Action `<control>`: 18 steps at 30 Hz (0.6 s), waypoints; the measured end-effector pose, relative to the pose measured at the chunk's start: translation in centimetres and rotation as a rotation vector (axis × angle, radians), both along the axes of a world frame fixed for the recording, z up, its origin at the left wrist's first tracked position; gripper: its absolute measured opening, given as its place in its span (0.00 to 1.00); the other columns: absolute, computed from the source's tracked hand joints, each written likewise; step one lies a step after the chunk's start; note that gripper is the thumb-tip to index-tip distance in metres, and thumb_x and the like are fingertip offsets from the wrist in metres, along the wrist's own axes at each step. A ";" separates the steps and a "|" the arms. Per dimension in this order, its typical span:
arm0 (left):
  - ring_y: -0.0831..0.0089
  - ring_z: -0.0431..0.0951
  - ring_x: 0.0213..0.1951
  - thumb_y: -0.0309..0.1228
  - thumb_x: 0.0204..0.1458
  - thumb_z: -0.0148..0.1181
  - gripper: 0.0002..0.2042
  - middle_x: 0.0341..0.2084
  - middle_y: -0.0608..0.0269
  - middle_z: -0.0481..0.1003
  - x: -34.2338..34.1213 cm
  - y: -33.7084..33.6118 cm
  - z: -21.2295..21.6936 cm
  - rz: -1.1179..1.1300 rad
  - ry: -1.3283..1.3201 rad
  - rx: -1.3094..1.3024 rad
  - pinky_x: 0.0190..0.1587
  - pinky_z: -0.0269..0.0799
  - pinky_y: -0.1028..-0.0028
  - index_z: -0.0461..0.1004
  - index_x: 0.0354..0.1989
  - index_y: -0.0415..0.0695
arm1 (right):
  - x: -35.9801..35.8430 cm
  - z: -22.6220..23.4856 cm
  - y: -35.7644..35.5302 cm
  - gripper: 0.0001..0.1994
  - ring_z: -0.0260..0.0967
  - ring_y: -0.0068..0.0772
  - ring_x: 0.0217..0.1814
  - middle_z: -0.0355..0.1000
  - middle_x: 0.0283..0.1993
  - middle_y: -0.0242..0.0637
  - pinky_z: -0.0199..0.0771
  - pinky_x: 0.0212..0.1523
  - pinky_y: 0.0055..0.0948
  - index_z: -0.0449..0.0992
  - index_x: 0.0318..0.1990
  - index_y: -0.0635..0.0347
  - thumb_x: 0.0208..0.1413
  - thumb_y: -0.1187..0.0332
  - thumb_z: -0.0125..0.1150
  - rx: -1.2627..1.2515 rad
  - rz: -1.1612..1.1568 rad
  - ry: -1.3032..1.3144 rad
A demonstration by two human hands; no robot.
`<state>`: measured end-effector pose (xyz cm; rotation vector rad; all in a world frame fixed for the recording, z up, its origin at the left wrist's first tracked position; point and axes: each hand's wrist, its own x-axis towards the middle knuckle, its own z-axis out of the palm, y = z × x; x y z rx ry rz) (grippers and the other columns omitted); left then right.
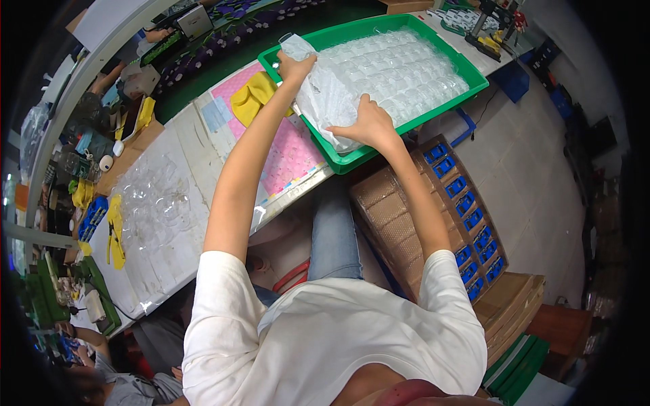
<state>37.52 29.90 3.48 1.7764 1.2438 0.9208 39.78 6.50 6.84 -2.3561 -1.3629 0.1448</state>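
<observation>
A thin, crumpled white sheet lies along the left end of a green tray. My left hand is closed on its far end at the tray's left rim. Toward the near side, my right hand grips the same sheet, thumb stretched out across it and fingers bent, some of them hidden. Rows of clear plastic-wrapped pieces fill the rest of the tray; what is inside them is too blurred to name. Whatever lies under the sheet is hidden.
Beside the tray are a yellow cloth and a pink patterned sheet. Clear plastic pieces lie on the table's left. Right of my legs stands a carton with blue items. Other people work along the left.
</observation>
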 end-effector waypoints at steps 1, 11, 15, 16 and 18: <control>0.46 0.61 0.50 0.43 0.25 0.67 0.47 0.47 0.39 0.62 -0.1 0.3 -0.2 -0.013 -0.042 0.016 0.52 0.59 0.62 0.47 0.53 0.35 | -0.1 0.0 0.1 0.50 0.69 0.52 0.38 0.67 0.36 0.58 0.70 0.38 0.36 0.61 0.40 0.79 0.20 0.35 0.64 0.001 0.003 -0.001; 0.50 0.63 0.50 0.47 0.27 0.64 0.44 0.46 0.40 0.63 0.2 -0.2 -0.2 -0.013 0.053 0.087 0.55 0.53 0.62 0.51 0.52 0.34 | 0.2 0.6 -0.9 0.47 0.67 0.53 0.41 0.65 0.39 0.61 0.68 0.42 0.37 0.60 0.44 0.77 0.25 0.39 0.63 -0.093 0.048 0.014; 0.51 0.63 0.50 0.48 0.27 0.63 0.43 0.45 0.40 0.64 0.1 0.1 -0.6 -0.063 -0.006 0.087 0.56 0.51 0.62 0.53 0.51 0.34 | 0.2 0.9 -1.0 0.45 0.67 0.55 0.41 0.65 0.38 0.63 0.68 0.42 0.38 0.59 0.46 0.77 0.27 0.42 0.63 -0.128 0.058 0.016; 0.51 0.64 0.49 0.47 0.27 0.63 0.42 0.44 0.41 0.65 0.2 0.1 -0.6 -0.049 -0.013 0.093 0.56 0.51 0.62 0.54 0.51 0.34 | 0.1 0.9 -0.9 0.45 0.67 0.55 0.41 0.65 0.38 0.63 0.68 0.42 0.38 0.59 0.46 0.77 0.27 0.42 0.63 -0.129 0.057 0.016; 0.51 0.65 0.48 0.47 0.27 0.63 0.41 0.43 0.41 0.66 0.3 0.2 -0.8 -0.035 -0.018 0.098 0.55 0.52 0.62 0.56 0.50 0.34 | -0.2 0.5 -0.8 0.42 0.67 0.55 0.40 0.66 0.38 0.62 0.68 0.41 0.38 0.60 0.44 0.76 0.27 0.44 0.63 -0.066 0.026 0.011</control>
